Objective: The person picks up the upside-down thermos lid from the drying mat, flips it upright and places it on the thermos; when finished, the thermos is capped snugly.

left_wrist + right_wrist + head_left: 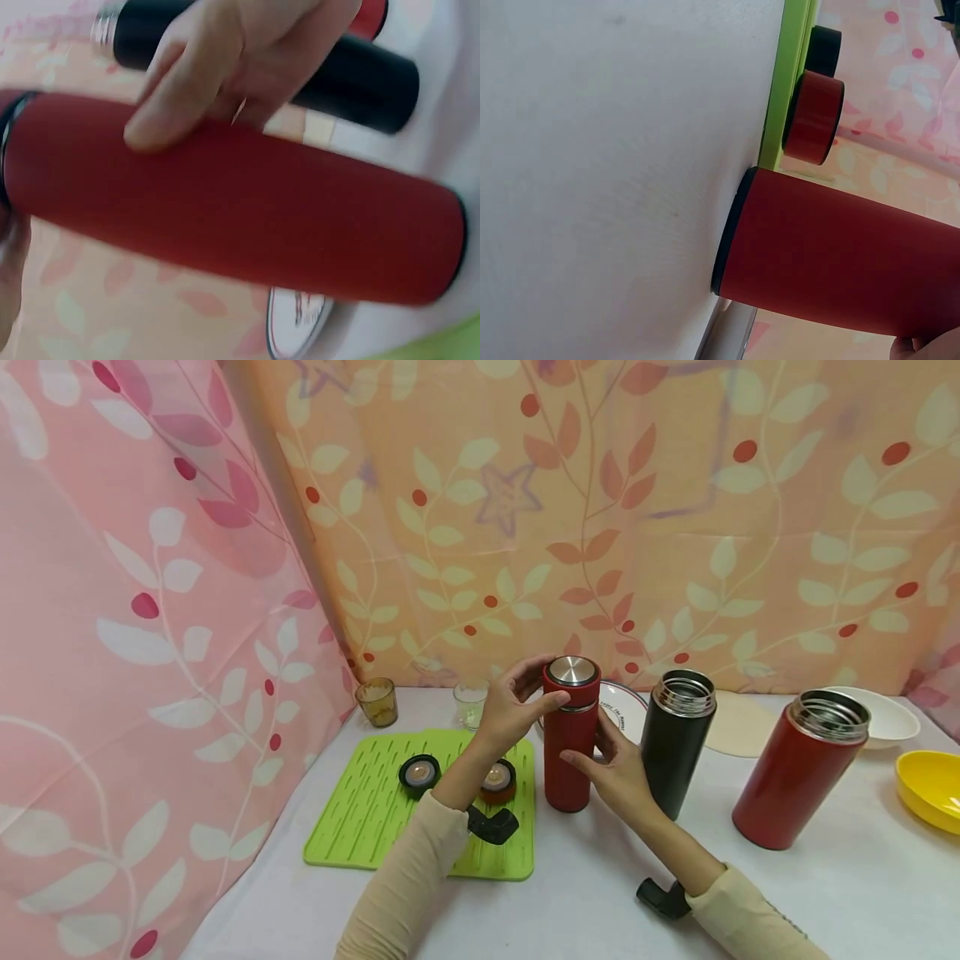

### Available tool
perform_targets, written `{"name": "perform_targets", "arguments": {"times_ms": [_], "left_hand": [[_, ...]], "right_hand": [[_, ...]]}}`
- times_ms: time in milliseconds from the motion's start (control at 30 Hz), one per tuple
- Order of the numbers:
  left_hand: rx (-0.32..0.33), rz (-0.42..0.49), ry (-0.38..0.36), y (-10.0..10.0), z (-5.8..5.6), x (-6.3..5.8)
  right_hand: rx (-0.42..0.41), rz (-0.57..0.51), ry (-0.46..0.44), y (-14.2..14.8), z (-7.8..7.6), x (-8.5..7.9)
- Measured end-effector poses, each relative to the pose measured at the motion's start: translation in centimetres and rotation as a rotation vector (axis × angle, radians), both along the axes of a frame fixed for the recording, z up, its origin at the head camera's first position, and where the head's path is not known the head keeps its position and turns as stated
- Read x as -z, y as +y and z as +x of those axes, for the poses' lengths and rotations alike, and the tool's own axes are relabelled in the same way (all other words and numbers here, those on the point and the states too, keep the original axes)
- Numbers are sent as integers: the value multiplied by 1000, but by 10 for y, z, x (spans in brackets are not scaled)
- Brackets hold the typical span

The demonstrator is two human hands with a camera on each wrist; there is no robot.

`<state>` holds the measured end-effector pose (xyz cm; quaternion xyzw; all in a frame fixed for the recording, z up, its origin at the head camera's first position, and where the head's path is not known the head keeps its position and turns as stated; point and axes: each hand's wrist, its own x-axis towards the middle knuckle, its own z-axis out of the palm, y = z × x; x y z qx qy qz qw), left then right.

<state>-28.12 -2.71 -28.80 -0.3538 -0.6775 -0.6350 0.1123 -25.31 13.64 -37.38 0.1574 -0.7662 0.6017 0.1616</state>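
A red thermos flask point(567, 760) with a steel-topped red lid point(572, 672) stands upright on the white table. My left hand point(517, 702) grips the lid at the top, thumb across its front. Lower down, my right hand point(617, 770) holds the flask's body from the right side; its thumb point(161, 127) lies on the red wall in the left wrist view. In the right wrist view the flask's base point(735, 232) rests on the table. To the right stand a lidless black flask point(677, 743) and a wider lidless red flask point(799, 768).
A black lid point(419, 774) and a red lid point(498, 781) lie on a green drying mat point(352, 827) at left. An amber glass point(377, 703) and clear glass point(470, 706) stand behind it. A plate point(636, 702), white bowl point(885, 714) and yellow bowl point(933, 789) sit farther right.
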Motion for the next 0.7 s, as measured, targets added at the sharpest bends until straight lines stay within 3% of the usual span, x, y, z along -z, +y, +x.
{"name": "perform_targets", "arguments": {"times_ms": [100, 233, 433, 700], "left_hand": [[78, -16, 0, -5, -7, 4], [131, -14, -7, -6, -11, 9], [111, 34, 11, -4, -9, 12], [138, -22, -17, -5, -6, 5]], "right_hand": [[2, 9, -5, -3, 7, -8], [9, 18, -5, -7, 12, -14], [-1, 16, 11, -7, 13, -15], [6, 28, -3, -6, 12, -15]]}}
